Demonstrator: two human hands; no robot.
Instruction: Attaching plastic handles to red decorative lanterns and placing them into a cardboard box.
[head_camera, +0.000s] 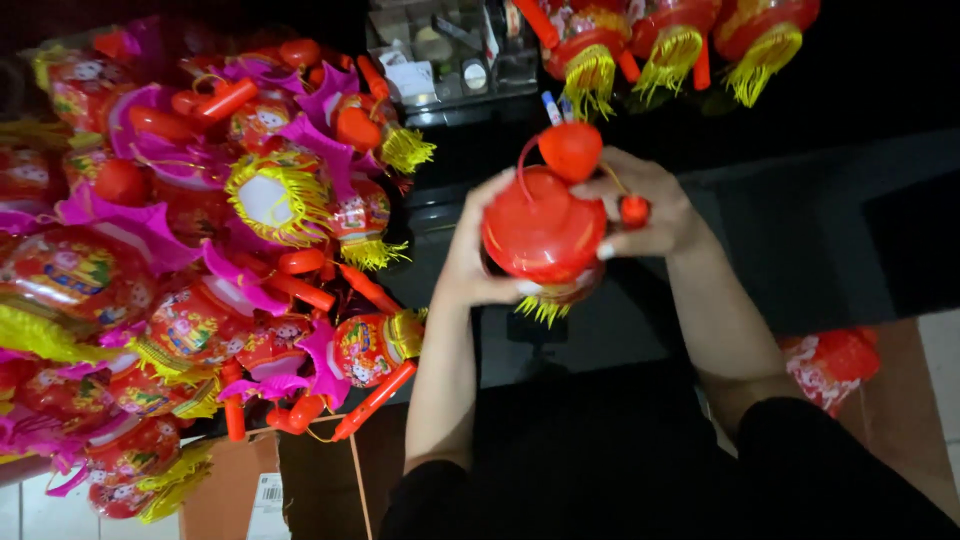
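1. Black sleeves (620, 480) filled the bottom edge, both forearms reaching up and away.
2. Left hand (470, 255) cupped the red lantern (540, 232) on its left side, fingers closed against it.
3. Right hand (650, 212) gripped the lantern's right side, pinching a small red knob (634, 210).
4. Lantern was held mid-air over a dark surface (800, 230), yellow fringe (545, 308) below.
5. Heap of finished lanterns (200, 260) lay well apart, left.

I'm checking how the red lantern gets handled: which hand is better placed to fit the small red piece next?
Probably the right hand: it pinches the small red piece beside the lantern, while the left hand cradles the body.
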